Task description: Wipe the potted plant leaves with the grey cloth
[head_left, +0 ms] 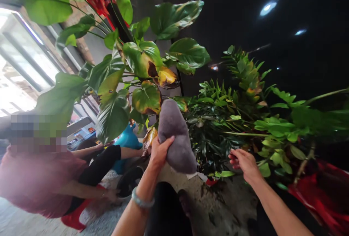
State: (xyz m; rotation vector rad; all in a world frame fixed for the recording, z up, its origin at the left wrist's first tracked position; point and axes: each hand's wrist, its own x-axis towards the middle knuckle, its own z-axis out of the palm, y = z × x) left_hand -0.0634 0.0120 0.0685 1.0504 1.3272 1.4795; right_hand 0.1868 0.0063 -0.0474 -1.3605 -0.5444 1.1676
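My left hand [159,151] is closed on a grey cloth [176,138], held up in front of a large-leafed plant [136,68] with yellowing, brown-edged leaves. A pale bracelet [141,200] sits on that wrist. My right hand [242,162] reaches toward the low, dark green foliage [218,119], its fingers curled among the leaves; whether they grip a leaf is unclear.
At the left a person in a red top [35,181] crouches with a hand near a dark pot [129,181]. A blue object [127,141] stands behind. Fern-like plants [272,123] fill the right. Red fabric [321,192] lies at lower right. Windows [19,65] are at far left.
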